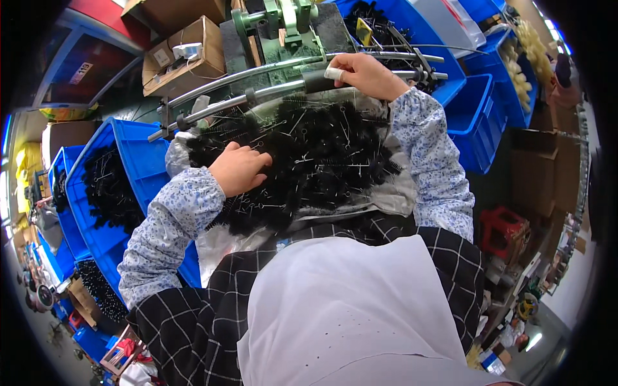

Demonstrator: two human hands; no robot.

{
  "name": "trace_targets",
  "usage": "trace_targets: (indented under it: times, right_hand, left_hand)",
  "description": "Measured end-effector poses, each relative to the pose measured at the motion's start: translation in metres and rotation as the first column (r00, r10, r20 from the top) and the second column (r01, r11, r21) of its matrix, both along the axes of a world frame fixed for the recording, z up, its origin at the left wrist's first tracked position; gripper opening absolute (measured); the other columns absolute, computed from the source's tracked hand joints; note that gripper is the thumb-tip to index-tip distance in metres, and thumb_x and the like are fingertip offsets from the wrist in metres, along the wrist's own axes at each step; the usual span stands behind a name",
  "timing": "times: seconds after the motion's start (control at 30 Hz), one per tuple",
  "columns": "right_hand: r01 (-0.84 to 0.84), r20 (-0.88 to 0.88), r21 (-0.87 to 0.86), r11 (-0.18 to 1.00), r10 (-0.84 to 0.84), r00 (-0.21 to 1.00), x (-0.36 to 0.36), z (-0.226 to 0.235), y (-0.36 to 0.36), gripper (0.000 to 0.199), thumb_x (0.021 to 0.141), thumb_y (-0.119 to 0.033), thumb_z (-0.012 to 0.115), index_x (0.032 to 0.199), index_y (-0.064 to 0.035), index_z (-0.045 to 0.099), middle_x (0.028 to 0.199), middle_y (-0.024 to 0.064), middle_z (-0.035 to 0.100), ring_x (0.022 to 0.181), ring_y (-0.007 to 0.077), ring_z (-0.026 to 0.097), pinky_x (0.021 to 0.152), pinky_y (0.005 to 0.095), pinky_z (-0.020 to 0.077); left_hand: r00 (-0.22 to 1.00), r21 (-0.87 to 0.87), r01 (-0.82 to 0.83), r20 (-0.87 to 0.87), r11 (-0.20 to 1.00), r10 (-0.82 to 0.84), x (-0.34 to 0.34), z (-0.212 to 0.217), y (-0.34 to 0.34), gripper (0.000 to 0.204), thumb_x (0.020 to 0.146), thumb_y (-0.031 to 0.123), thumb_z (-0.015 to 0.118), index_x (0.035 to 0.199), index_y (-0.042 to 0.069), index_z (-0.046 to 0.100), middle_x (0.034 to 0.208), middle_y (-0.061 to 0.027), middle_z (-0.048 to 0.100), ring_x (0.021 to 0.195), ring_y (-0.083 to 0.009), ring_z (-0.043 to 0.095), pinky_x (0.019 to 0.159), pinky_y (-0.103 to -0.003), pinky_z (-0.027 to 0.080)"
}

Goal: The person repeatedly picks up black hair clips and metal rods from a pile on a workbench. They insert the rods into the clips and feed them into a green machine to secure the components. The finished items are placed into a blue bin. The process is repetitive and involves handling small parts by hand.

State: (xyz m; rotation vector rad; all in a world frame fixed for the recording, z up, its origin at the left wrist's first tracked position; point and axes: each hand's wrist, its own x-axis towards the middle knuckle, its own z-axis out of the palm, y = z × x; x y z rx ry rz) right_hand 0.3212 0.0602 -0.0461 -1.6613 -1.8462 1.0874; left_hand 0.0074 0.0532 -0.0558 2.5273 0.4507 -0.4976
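Note:
A heap of small black-bristled wire brushes (309, 151), several with looped wire ends, lies in front of me on a pale plastic sheet (402, 186). My left hand (241, 168) rests over the heap's left side, its fingers bent but apart, and no brush shows clearly in it. Beyond the heap run two parallel metal rails (277, 89). My right hand (367, 74) is at the nearer rail by a dark sleeve (317, 82), fingers curled together, a white wrap on one finger. Whatever it pinches is hidden.
Blue bins of black brushes stand at the left (132, 154) and far right (418, 26). A green machine (283, 22) is behind the rails, beside an open cardboard box (187, 58). Another blue bin (479, 122) and a red stool (503, 230) are on the right.

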Motion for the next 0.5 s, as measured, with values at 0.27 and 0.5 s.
trace_targets:
  times: [0.27, 0.5]
  right_hand:
    - [-0.469, 0.463, 0.023, 0.883, 0.406, 0.788, -0.021, -0.011, -0.049, 0.037, 0.076, -0.015, 0.065, 0.112, -0.0178, 0.058, 0.111, 0.0098, 0.052, 0.102, 0.0276, 0.053, 0.088, 0.0364, 0.0436]
    - [-0.56, 0.548, 0.271, 0.783, 0.353, 0.758, -0.038, -0.04, -0.061, 0.029, 0.075, -0.017, 0.063, 0.104, -0.0168, 0.059, 0.108, 0.0059, 0.053, 0.097, 0.0244, 0.056, 0.084, 0.0362, 0.0446]
  left_hand:
    - [0.996, 0.21, 0.01, 0.086, 0.978, -0.029, 0.003, 0.001, -0.014, 0.027, 0.07, 0.02, 0.062, 0.092, 0.007, 0.055, 0.084, -0.0095, 0.056, 0.084, -0.0248, 0.055, 0.079, -0.035, 0.041]
    - [0.998, 0.185, -0.042, 0.047, 0.982, 0.034, 0.004, 0.007, -0.015, 0.025, 0.067, 0.021, 0.061, 0.08, 0.0, 0.056, 0.084, -0.0118, 0.053, 0.082, -0.0258, 0.054, 0.077, -0.035, 0.043]
